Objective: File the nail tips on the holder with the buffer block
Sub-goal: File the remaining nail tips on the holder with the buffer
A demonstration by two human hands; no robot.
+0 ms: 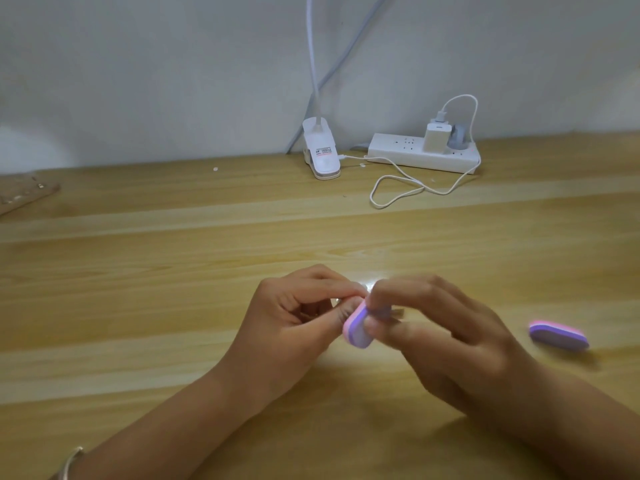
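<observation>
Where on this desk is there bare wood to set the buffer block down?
Bare: the band between clip lamp and left hand, and the wood left of that hand. Crowded: power strip and looped cable, back right; a second block right of the right hand.

Wooden table [138, 271]. At its middle, left hand [294, 317] and right hand [433, 327] meet, pinching a mostly hidden holder [335, 301] and a buffer [356, 329], blocking the centre. A second buffer [558, 337] lies near the right hand's right. Lamp clip [320, 152], power strip [422, 154] and looped cable [398, 188] crowd the far edge. Bare wood spreads left of the hands and between hands and cable.
</observation>
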